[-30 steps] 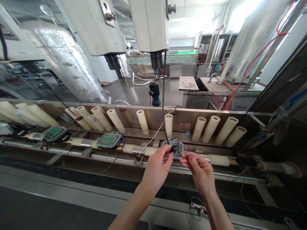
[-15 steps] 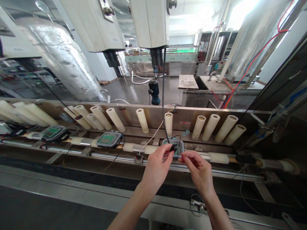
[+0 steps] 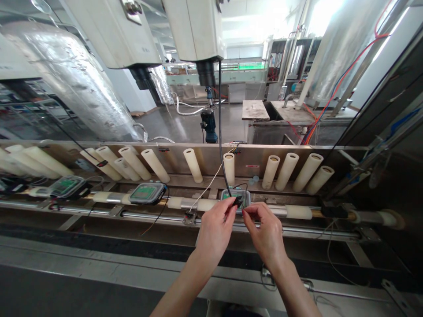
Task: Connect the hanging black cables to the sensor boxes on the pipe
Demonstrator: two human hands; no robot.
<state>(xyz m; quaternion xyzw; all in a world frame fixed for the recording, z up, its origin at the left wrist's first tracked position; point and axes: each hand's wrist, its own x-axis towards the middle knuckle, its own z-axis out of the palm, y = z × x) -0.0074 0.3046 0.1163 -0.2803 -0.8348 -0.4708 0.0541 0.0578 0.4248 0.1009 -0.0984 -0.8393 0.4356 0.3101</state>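
My left hand (image 3: pixel 216 222) pinches a small black connector (image 3: pixel 237 202) at the lower end of a black cable (image 3: pixel 220 132) that hangs from the machine head above. Just to its right, my right hand (image 3: pixel 266 229) is closed in a pinch at the end of a thin dark wire (image 3: pixel 246 193); the tip in its fingers is too small to make out. Behind both hands sits a clear-lidded box (image 3: pixel 247 196) with a green circuit board inside, partly hidden by the fingers. The thin wire loops over this box.
Similar green-board boxes (image 3: pixel 147 193) sit further left along the shaft. Several cream plastic tubes (image 3: pixel 193 166) lean on the metal back wall. A steel rail (image 3: pixel 294 232) runs in front. White machine heads (image 3: pixel 194 31) hang overhead; a blue tool (image 3: pixel 209 127) hangs behind.
My right hand has moved slightly left, closer to the connector in my left hand. The whole view has shifted a little. Both hands keep their pinch.
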